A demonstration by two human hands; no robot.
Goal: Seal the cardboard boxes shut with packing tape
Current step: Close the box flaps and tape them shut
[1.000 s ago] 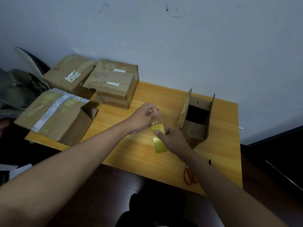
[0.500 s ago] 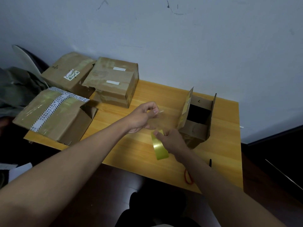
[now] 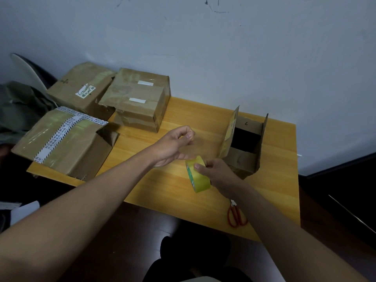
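Right hand [image 3: 218, 176] grips the yellow tape roll [image 3: 198, 174] just in front of the open box [image 3: 245, 143], thumb pressed on its outer face, fingers curled round the far side. Left hand [image 3: 175, 147] pinches the free end of the clear tape strip [image 3: 200, 146] between thumb and fingertips, other fingers curled – strip is stretched between both hands, hard to see, nearly transparent

Open box stands at the table's right end, flaps up, nothing sealed on it yet

Risks, as a guess: the strip is loose in the air and could fold back and stick to itself, or catch on the upright near flap [image 3: 231, 131], which is just beside it. Pinch on the end is small – a slip would let the tape snap back onto the roll. Flaps must be folded down first or the tape bridges an open top

Left of the open box: two taped cardboard boxes [image 3: 134, 98] against the wall, and a bigger box with printed white tape [image 3: 61, 139] hanging over the table [image 3: 162, 184] edge. Red-handled scissors [image 3: 236, 216] lie nearer than the open box, by the right forearm, partly hidden. Nothing sits between hands and open box except that raised flap
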